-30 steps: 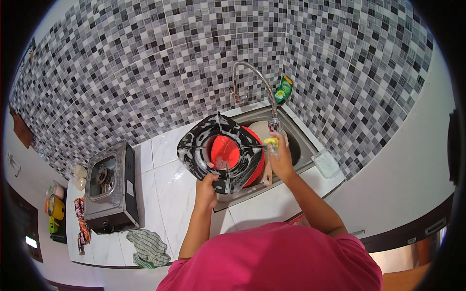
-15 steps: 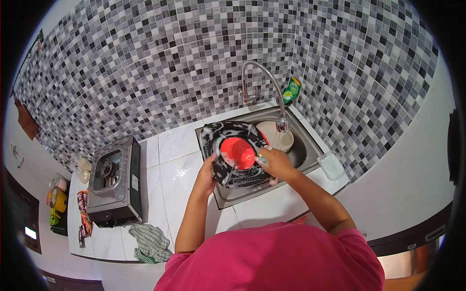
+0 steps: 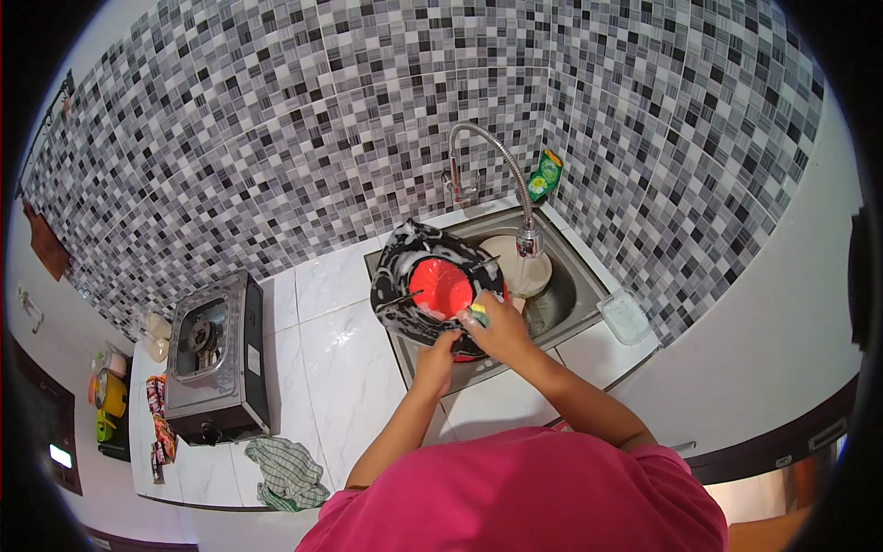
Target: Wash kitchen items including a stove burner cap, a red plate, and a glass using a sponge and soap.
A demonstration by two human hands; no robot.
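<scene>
A black stove drip plate (image 3: 397,269), streaked with white suds, is tilted over the left part of the sink. It has a large round hole and thin prongs around it. Through that hole shows a red basin (image 3: 440,287), whose edge also peeks out below the plate. My left hand (image 3: 436,364) is closed on the plate's near edge. Pinched in my right hand (image 3: 504,329) is a yellow and green sponge (image 3: 477,315), pressed to the plate just right of my left hand.
A flexible metal tap (image 3: 530,241) arches over a pale bowl (image 3: 526,262) in the metal sink (image 3: 581,293). To its right stands a clear soap dish (image 3: 625,317); behind is a green pouch (image 3: 546,175). Further left sit a gas stove (image 3: 216,368) and a checked cloth (image 3: 287,467).
The plate has turned in my grip. My left hand has moved from its left side to its near edge, closer to my right hand, which has come slightly nearer and left.
</scene>
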